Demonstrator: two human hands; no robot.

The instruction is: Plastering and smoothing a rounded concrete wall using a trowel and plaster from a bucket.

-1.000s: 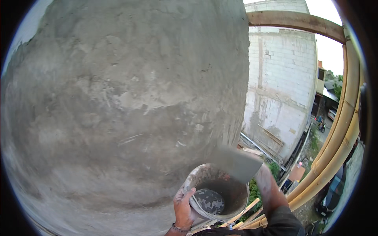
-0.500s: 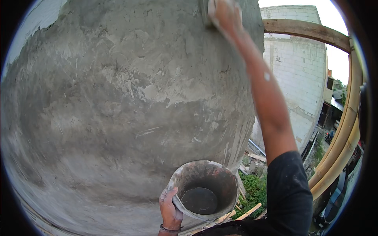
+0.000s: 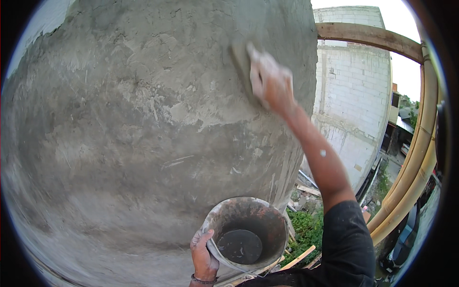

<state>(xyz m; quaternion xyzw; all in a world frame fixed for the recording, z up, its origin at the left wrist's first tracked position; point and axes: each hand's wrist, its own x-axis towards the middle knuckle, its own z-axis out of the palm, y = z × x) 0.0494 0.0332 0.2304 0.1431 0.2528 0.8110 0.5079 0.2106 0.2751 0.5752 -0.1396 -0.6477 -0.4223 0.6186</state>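
A grey plastered wall point(image 3: 110, 158) fills most of the view, darker and damp-looking toward the upper right. Against that upper right part, my right hand point(image 3: 273, 83) is closed around a flat grey plastering float point(image 3: 243, 69), which lies along the wall and is blurred by motion. Low in the middle, my left hand point(image 3: 204, 253) grips the rim of a mortar-stained bucket point(image 3: 276, 228), thumb over the edge. Thin grey slurry point(image 3: 239, 246) sits in the bottom of the bucket, and its wire handle hangs down the near side.
Bamboo poles point(image 3: 406, 177) and a wooden crossbeam point(image 3: 368, 34) stand to the right. Beyond the wall's edge rises a pale block building point(image 3: 351, 91). Green plants point(image 3: 303, 229) and rubble lie far below, past the bucket.
My right hand has swept the float down the wall and slightly left, and the float has tilted. My left hand still holds the bucket in nearly the same place.
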